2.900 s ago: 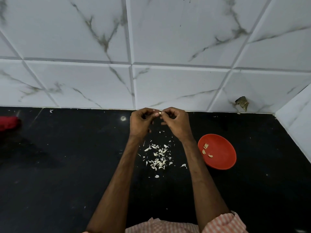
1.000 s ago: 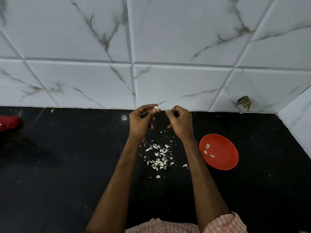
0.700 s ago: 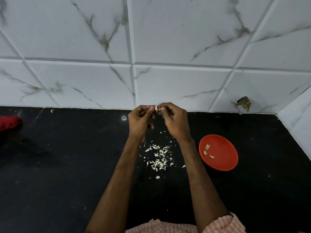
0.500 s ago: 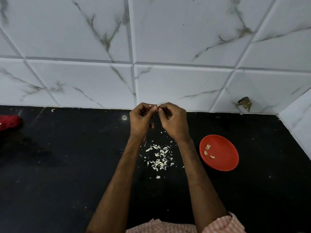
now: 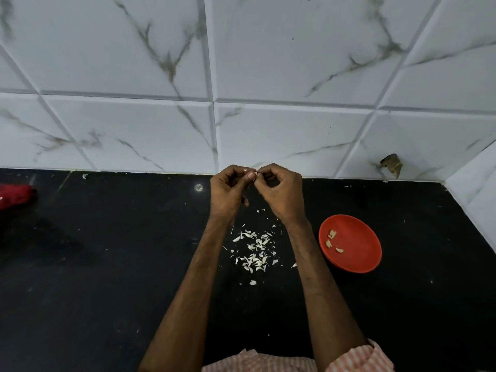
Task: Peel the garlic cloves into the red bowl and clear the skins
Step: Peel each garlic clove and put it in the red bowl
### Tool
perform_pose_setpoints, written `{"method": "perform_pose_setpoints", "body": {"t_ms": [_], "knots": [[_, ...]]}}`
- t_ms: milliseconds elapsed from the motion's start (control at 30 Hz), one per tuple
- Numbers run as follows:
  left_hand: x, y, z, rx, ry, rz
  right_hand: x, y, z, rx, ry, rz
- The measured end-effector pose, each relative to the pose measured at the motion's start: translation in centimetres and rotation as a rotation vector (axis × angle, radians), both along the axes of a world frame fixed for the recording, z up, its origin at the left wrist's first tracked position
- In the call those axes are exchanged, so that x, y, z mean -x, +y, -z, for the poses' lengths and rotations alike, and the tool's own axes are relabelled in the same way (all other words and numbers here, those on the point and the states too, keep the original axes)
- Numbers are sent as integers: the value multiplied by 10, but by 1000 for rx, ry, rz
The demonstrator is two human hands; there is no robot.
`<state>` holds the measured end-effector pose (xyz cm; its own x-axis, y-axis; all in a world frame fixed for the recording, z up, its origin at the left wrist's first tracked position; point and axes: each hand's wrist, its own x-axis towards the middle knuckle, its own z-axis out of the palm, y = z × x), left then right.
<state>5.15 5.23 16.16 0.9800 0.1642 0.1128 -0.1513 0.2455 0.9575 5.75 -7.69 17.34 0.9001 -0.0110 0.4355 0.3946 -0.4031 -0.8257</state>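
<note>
My left hand [image 5: 228, 193] and my right hand [image 5: 281, 194] are raised together above the black counter, near the wall. Their fingertips meet and pinch a small garlic clove [image 5: 245, 171], of which only a white speck shows between the fingers. Below the hands lies a loose pile of white garlic skins [image 5: 255, 253] on the counter. To the right stands the red bowl [image 5: 357, 253], holding three peeled cloves [image 5: 332, 241] near its left side.
The white marble-pattern tiled wall [image 5: 241, 76] rises right behind the hands, and a side wall closes the counter at the right. A red object [image 5: 14, 196] lies at the far left edge. A small dark fitting [image 5: 391, 165] sticks out of the wall above the bowl.
One second ago the hands were slightly apart, the left one holding the clove; they have come back together and both pinch it. Bowl and skins have not moved.
</note>
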Motion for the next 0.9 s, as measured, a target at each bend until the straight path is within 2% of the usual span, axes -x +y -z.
{"method": "perform_pose_setpoints", "body": {"t_ms": [167,433,600,900], "knots": [[-3,1,3,-65,-13,-17,-1,-1,2,-26,66,-14],[-3,3,8,-145,-14,-1,0,-2,2,-48,66,4],[0,-2,5,-37,3,-5,1,-1,-1,-167,146,-3],[1,-8,2,60,-16,-40,1,8,-11,-516,368,-65]]}}
